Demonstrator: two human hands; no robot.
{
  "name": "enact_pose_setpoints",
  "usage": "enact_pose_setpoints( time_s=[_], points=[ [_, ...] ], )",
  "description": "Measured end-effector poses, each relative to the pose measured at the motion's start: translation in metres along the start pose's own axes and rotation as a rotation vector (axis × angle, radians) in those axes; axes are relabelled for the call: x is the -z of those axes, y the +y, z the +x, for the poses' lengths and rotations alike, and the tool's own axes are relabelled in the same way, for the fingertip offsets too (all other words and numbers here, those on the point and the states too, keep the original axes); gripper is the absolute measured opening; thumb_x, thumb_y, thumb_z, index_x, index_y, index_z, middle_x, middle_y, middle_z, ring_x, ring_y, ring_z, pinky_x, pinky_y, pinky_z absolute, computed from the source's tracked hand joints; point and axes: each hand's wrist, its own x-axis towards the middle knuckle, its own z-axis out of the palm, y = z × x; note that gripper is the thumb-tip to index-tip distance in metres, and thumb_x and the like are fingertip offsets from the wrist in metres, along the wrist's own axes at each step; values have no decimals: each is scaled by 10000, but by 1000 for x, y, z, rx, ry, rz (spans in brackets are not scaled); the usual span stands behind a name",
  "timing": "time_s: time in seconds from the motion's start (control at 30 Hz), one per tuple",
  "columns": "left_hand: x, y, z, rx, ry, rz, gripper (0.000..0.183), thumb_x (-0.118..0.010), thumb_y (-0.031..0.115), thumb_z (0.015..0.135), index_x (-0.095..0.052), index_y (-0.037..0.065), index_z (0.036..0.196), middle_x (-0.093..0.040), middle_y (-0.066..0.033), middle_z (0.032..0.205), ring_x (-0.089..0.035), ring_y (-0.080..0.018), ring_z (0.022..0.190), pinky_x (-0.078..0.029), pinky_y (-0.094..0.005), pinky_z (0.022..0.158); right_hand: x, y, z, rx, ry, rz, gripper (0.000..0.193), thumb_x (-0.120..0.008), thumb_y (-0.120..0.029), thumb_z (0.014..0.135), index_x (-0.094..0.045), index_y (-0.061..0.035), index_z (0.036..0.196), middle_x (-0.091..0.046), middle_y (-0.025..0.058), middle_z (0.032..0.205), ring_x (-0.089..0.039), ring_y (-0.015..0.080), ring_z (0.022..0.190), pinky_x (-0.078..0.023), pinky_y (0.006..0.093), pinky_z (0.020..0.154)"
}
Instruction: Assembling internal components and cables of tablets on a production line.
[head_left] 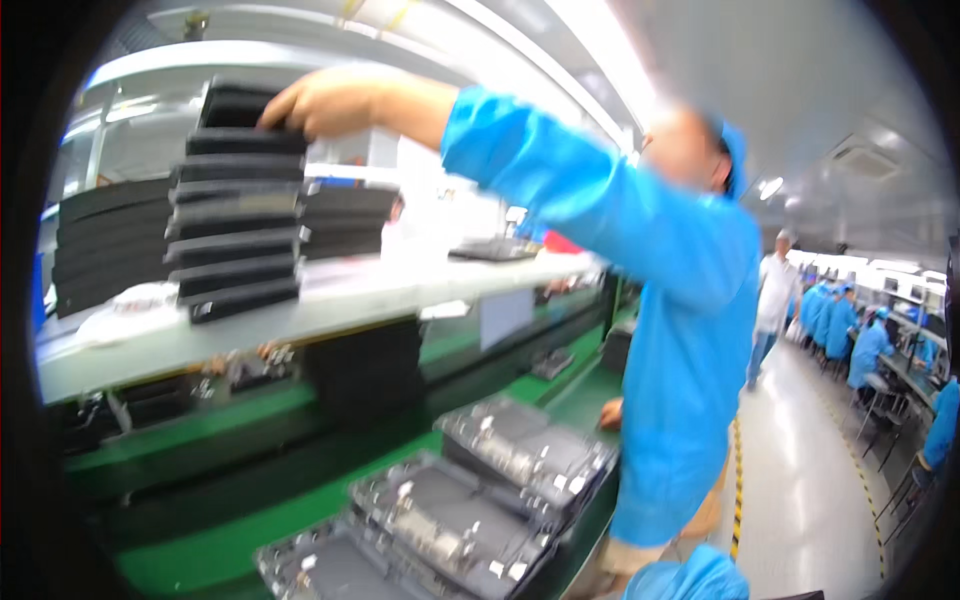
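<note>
Neither of my hands shows; a bit of blue cloth (690, 577) at the lower edge may be a sleeve, but I cannot tell whose. A co-worker in a blue smock (690, 370) stands at the bench. The co-worker's raised hand (335, 100) touches the top of a tall stack of black trays (240, 225) on the shelf. Their other hand (611, 414) rests low, near the dark frame-like units. Several of these black units with small metal and white parts (520, 445) lie in overlapping piles along the green bench.
A pale shelf (390, 300) runs above the green bench surface (200, 530). More black tray stacks (115, 245) stand on it. To the right an aisle (800, 470) with yellow-black floor tape holds a person in white (775, 285) and several seated workers in blue (868, 350).
</note>
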Motion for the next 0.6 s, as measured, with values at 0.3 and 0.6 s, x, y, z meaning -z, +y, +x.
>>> enact_pose_setpoints(
  time_s=[0.3,0.6],
  points=[
    [2,24,21,-43,4,-17,443,-628,126,894,-532,-48,1290,-511,-282,1345,-506,-453,1218,-423,-480,1054,12,-6,1,-348,184,265,179,-651,-42,841,-649,-59,1019,-587,61,1359,-605,214,1176,-523,334,994],
    [-7,31,53,52,-32,-82,482,-668,171,769,-596,-45,1194,-574,-267,1270,-540,-451,1173,-432,-487,1026,120,-332,-96,-1025,410,213,414,-640,-65,895,-568,-114,1300,-587,97,1289,-545,301,1217,-450,395,1034]
  ],
)
